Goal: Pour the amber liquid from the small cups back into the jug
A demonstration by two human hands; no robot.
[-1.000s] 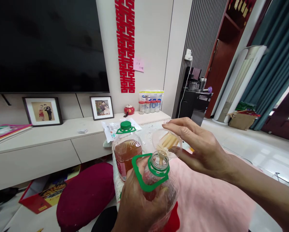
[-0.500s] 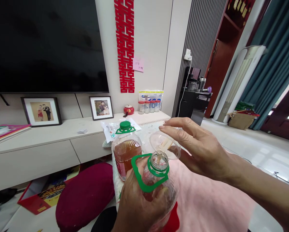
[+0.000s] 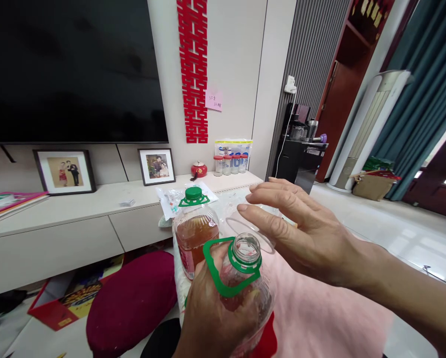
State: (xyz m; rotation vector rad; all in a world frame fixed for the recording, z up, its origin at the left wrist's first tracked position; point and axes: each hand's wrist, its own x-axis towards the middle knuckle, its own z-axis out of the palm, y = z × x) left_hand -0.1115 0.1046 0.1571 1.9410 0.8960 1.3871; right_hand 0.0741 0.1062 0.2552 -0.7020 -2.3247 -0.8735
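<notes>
Plainly, the left hand (image 3: 223,303) is wrapped around a clear plastic bottle (image 3: 266,293), its fingers closed about the shoulder below the uncapped neck and the green carrying handle (image 3: 232,288). Just past that neck, at one o'clock, the right hand (image 3: 301,228) holds a clear plastic cup (image 3: 245,226) tipped with its rim toward the bottle's mouth; its fingers reach out nearly straight over the cup, while the thumb is hidden.

At ten o'clock from the neck, near the left hand, a second bottle (image 3: 197,238) with a green cap stands upright, partly filled with amber-brown liquid. A pink cloth (image 3: 330,308) spreads at four o'clock, and a maroon cushion (image 3: 133,303) lies at eight.
</notes>
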